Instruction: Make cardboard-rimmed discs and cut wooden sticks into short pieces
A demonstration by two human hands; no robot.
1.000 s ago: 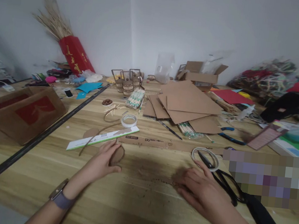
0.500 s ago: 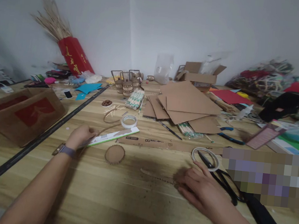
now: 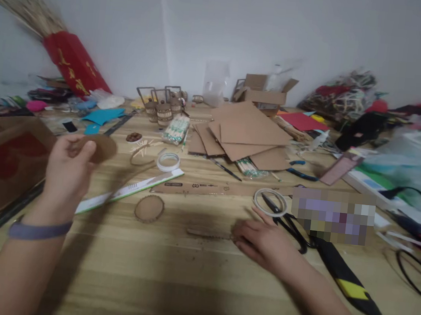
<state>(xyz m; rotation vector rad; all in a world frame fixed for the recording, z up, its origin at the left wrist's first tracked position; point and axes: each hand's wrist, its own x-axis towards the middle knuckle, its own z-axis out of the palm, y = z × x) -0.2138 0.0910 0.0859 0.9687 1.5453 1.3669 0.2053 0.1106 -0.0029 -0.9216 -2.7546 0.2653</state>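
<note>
At the left, my left hand [image 3: 66, 172] is raised above the table, pinching a plain round cardboard disc [image 3: 101, 149] between thumb and fingers. My right hand [image 3: 262, 239] rests low over the tabletop with bent fingers. Its fingertips close on the right end of a narrow brown strip [image 3: 208, 233] with a toothed edge; that end is hidden. Between the hands lies a second cardboard disc [image 3: 149, 208] with a ridged rim. A long white and green strip [image 3: 127, 191] lies beyond it, partly behind my left forearm.
Past my right hand are a tape roll [image 3: 270, 202], black-handled scissors [image 3: 293, 231] and a black-yellow handle [image 3: 348, 282]. Further back lie a white tape roll [image 3: 168, 161], stacked cardboard sheets [image 3: 251, 126], bagged sticks [image 3: 176, 129] and small baskets [image 3: 164, 112]. A cardboard box [image 3: 10, 166] stands left.
My left hand has come up off the white and green strip and now holds a cardboard disc. The toothed strip has turned slightly under my right hand. The view has swung right.
</note>
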